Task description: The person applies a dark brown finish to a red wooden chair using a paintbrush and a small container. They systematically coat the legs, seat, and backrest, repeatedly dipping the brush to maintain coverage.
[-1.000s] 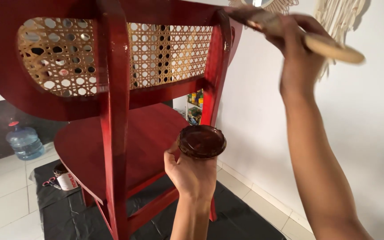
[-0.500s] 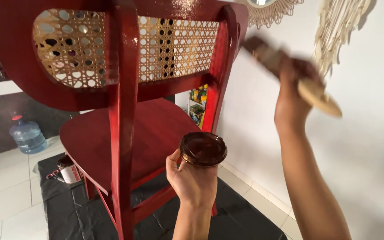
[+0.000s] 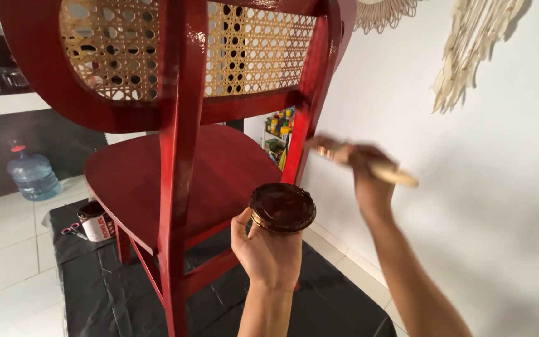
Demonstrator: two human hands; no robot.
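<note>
Chair [image 3: 176, 168] stands on a black plastic sheet [image 3: 126, 293] spread over the white tile floor [image 3: 7, 262], close to a white wall [image 3: 488, 156]. Frame is glossy deep-red wood, wet-looking sheen on the rear upright and the curved back rail. Back panel is pale woven cane, open hexagonal mesh. Seat is flat, rounded, same red with visible grain.

Left hand [image 3: 266, 253] is wrapped around a small round tin [image 3: 282, 208], held upright in front of the seat edge; the grip is clenched on the tin body from below and behind. Tin top shows dark brown, shiny, smeared liquid, with a metal rim.

Right hand [image 3: 369, 181] is closed around a paintbrush [image 3: 360, 162]: pale wooden handle sticking out toward the wall, metal ferrule and bristle end pointing at the chair's right rear post. Brush is motion-blurred; cannot tell whether the bristles touch the post.

On the sheet beside the front leg: a short cylindrical can [image 3: 97, 220], white label, dark lid. Farther left on the tiles, a clear blue water jug [image 3: 32, 175] with a red cap. Cream macramé hanging [image 3: 469, 56] on the wall, knotted cords with a fringe.
</note>
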